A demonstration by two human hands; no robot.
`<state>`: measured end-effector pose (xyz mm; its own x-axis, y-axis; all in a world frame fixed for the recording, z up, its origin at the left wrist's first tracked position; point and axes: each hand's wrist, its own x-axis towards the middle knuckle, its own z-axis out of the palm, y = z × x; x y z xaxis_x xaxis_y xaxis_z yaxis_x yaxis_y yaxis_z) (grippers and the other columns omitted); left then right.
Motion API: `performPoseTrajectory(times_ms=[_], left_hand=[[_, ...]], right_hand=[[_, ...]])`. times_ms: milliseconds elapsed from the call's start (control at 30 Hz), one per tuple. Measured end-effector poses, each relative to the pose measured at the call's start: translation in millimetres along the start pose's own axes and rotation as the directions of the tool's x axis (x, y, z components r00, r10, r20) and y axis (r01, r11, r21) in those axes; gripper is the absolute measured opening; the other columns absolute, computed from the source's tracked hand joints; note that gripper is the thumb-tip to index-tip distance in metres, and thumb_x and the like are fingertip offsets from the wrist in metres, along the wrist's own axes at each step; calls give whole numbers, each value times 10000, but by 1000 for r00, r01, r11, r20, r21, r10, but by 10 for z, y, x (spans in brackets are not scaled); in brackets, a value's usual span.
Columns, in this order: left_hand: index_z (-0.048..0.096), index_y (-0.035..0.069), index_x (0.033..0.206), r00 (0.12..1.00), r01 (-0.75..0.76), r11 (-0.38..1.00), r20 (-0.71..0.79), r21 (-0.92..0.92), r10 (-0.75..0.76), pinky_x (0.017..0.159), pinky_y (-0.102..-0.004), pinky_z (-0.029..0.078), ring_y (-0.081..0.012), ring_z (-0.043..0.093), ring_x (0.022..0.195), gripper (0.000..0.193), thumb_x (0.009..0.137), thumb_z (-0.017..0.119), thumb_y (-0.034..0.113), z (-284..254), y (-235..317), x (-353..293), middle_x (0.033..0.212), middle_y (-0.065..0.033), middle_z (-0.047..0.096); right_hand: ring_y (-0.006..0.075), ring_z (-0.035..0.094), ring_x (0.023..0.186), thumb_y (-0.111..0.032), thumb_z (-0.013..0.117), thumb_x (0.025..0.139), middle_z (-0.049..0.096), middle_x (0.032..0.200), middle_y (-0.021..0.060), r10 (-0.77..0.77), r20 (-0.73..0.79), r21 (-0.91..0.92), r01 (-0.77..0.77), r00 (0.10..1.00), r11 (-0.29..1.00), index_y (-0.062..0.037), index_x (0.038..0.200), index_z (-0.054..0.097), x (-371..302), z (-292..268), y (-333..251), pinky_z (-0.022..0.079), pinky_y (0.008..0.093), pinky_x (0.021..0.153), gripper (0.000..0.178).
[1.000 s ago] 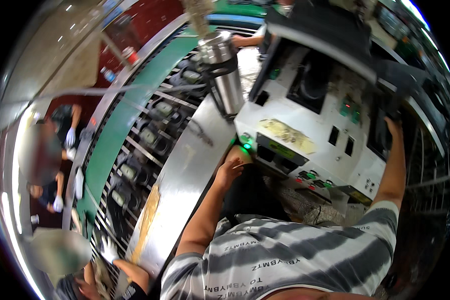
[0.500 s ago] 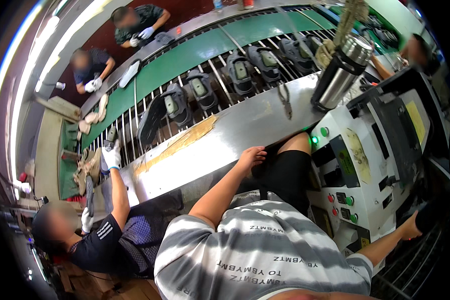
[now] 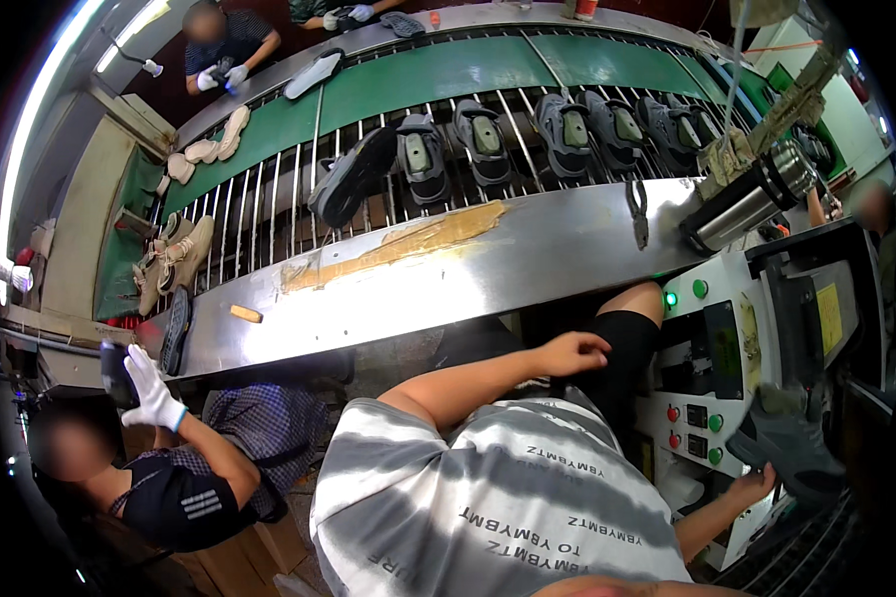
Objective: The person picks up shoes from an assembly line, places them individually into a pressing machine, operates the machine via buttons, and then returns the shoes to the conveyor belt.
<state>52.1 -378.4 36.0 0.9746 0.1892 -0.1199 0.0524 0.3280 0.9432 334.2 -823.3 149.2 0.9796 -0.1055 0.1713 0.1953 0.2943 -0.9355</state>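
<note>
At the right, my right hand (image 3: 754, 486) grips a dark grey shoe (image 3: 791, 448) by its edge, beside the white machine. The shoe is tilted, its far side lost in the shadow at the picture's rim. My left hand (image 3: 574, 351) hovers by my bent knee, below the metal ledge; it is empty, its fingers loosely bent. Grey shoes (image 3: 483, 144) with green lasts inside stand in a row on the roller conveyor beyond the ledge. One darker shoe (image 3: 353, 177) lies on its side at the row's left end.
The white machine (image 3: 732, 348) with coloured buttons stands at my right. A steel thermos (image 3: 742, 207) and pliers (image 3: 638, 214) lie on the metal ledge (image 3: 388, 308). Beige shoes (image 3: 184, 254) sit at the left. A co-worker's gloved hand (image 3: 152, 393) is raised near me; others work across the conveyor.
My right hand has come in from the dark edge, bringing the grey shoe into view. My left hand has shifted right in the picture. The co-worker has drawn back from the conveyor.
</note>
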Motion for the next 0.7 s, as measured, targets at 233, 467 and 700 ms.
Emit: performPoseTrajectory(times_ms=[233,467,700], left_hand=[[291,8,1423,853,-515,857,-110,-30,510,1053,-387,343,-245,448,1236,966,694,818,360,-71,940,-457,1364,-128,450],[358,9,1381,573,-805,467,-683,-366,453,1034,-425,418,-306,499,1219,872,659,736,321,-1146,1228,-1879,1334,-165,483],[416,-36,1332,-253,-653,682,-944,330,214,972,-437,458,-337,555,1120,755,674,700,202,-1629,350,-3405,1275,-187,520]], right_hand=[[365,416,1290,-133,551,654,444,1391,180,243,908,88,-724,340,684,27,1381,382,-1185,2665,679,284,488,1116,764],[272,457,1259,-180,717,762,526,1296,154,417,856,-507,-339,-306,792,28,1333,440,-3282,5034,618,348,383,1065,668],[192,500,1176,-290,630,886,534,1278,107,524,640,-698,-141,-562,702,-30,1398,378,-4497,6277,1593,383,351,1000,627]])
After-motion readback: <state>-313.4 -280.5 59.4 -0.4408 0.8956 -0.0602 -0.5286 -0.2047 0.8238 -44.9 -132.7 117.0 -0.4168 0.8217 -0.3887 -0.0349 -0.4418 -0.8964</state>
